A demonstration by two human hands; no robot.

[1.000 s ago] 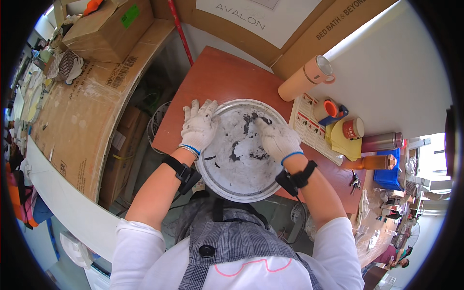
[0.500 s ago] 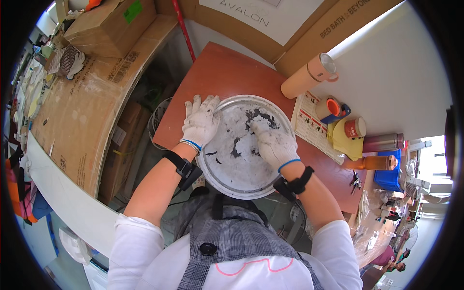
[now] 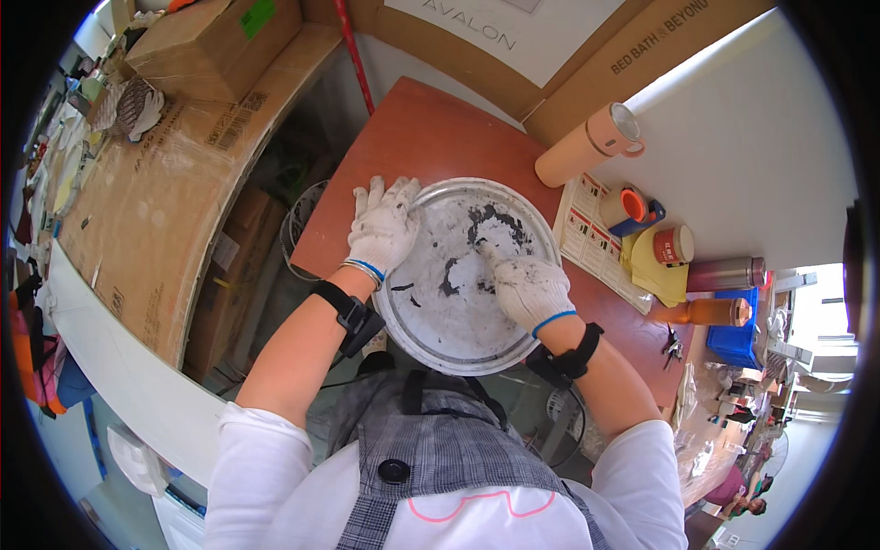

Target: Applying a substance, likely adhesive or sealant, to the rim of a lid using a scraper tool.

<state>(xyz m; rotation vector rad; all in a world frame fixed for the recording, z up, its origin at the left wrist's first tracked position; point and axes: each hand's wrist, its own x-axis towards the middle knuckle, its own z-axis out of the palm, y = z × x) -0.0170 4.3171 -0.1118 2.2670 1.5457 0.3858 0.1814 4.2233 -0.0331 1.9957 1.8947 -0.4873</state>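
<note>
A round, pale grey metal disc with a raised rim [image 3: 431, 316], like a tray or drum lid, overhangs the near edge of a red-brown table [image 3: 431, 128]. Dark flaky patches [image 3: 449, 278] mark its surface. My left hand [image 3: 385, 220], in a white knitted glove, lies on the disc's left rim with fingers spread. Over the right half, my gloved right hand [image 3: 530, 289] has its fingers curled together, tips down at the dark patch near the centre. Whatever sits between those fingertips, if anything, is too small to make out. Dark smudges show on the right glove.
Right of the disc are a peach tumbler [image 3: 587, 147], a printed sheet [image 3: 587, 234], a tape roll [image 3: 628, 203], a red-and-white jar [image 3: 674, 245], bottles [image 3: 715, 312], keys [image 3: 674, 344] and a blue bin [image 3: 736, 335]. A cardboard-covered bench [image 3: 147, 238] stands left; people [image 3: 738, 490] are far right.
My right hand has shifted slightly right and toward me on the disc, its fingers still curled. The left hand stays on the rim. The whole view has moved a little.
</note>
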